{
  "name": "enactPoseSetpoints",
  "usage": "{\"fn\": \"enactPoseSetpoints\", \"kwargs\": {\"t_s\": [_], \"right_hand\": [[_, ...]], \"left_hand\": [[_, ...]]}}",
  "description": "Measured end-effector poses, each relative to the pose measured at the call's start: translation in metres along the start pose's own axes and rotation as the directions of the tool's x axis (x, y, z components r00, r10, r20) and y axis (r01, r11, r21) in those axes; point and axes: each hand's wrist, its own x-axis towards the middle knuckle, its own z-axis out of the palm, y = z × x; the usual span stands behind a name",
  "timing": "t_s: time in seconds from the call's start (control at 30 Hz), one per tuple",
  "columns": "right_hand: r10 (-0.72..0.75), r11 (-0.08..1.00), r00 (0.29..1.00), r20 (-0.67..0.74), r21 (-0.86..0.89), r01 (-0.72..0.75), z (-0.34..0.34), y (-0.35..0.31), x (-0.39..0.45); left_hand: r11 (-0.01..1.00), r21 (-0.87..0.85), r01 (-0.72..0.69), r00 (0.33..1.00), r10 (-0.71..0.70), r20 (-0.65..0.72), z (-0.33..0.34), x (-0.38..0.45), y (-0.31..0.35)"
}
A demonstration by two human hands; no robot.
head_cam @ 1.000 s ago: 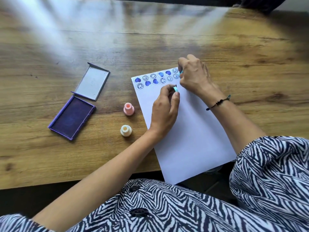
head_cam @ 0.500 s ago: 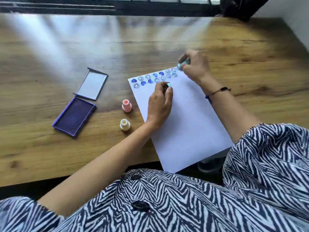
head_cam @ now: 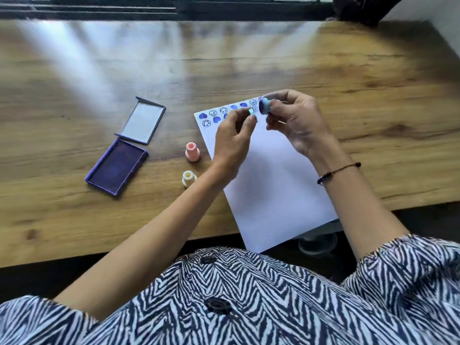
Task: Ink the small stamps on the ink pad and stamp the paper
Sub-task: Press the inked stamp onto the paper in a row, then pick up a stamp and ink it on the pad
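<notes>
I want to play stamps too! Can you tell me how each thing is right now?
Ink pad: open, lid lying beside it.
Pink stamp: standing, untouched.
Cream stamp: standing, untouched.
Paper: stamped along top edge only.
Right hand: holding blue stamp, inked face showing.
Left hand: pinching small green stamp.

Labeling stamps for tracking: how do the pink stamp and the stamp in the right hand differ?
The pink stamp stands upright on the table, untouched; the teal stamp is held off the paper in the right hand, tipped on its side. The teal stamp's face shows, dark with ink; the pink stamp's face is hidden, down on the table. Both are small pastel stamps.
</notes>
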Motion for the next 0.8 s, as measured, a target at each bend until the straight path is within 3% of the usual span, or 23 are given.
{"fn": "enactPoseSetpoints", "kwargs": {"t_s": [0.4, 0.6, 0.67, 0.73, 0.8], "right_hand": [[-0.219, 0.930, 0.972, 0.088, -0.282, 0.235, 0.032, -0.007, -0.011], [-0.225, 0.937, 0.968, 0.108, -0.248, 0.245, 0.059, -0.007, -0.016], [-0.197, 0.927, 0.974, 0.113, -0.302, 0.222, 0.070, -0.007, -0.010], [-0.166, 0.861, 0.970, 0.176, -0.454, 0.230, 0.087, -0.007, 0.000], [-0.178, 0.686, 0.949, 0.260, -0.659, 0.309, 0.104, -0.004, 0.013]], "left_hand": [[0.996, -0.090, -0.020, 0.999, 0.016, -0.045, -0.025, 0.000, 0.017], [0.971, 0.199, -0.133, 0.985, 0.152, -0.086, -0.052, -0.002, 0.023], [0.923, 0.363, -0.127, 0.988, 0.151, -0.037, -0.067, 0.008, 0.026], [0.870, 0.488, -0.062, 0.997, 0.080, -0.015, -0.087, 0.017, 0.028], [0.877, 0.480, 0.002, 0.995, 0.044, -0.085, -0.105, 0.021, 0.028]]}}
